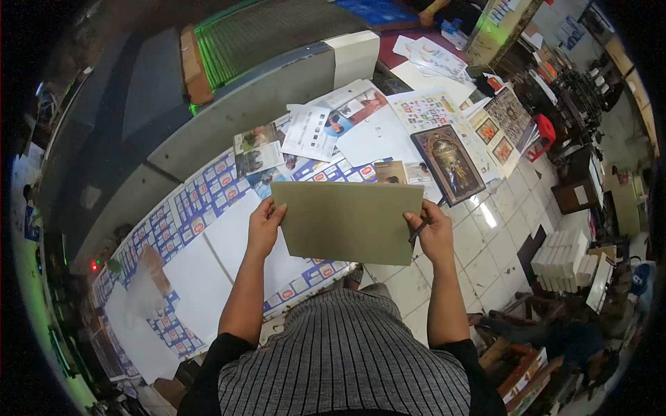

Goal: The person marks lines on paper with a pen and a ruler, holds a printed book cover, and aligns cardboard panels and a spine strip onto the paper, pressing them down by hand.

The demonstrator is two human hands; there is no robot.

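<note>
A flat olive-green board is held up level in front of my body, above the near edge of the table. My left hand grips its left edge, thumb on the face and fingers behind. At the right edge, my right hand is closed on the board, with a small dark stick-like tool also between its fingers. Beyond the board's right corner lies a dark illustrated book. Printed sheets are spread behind the board.
The table has a blue-and-white printed covering with white sheets on it. Behind stands a long grey machine panel. Stacked white blocks and a red plastic item are at right. Another person's hand shows at the top.
</note>
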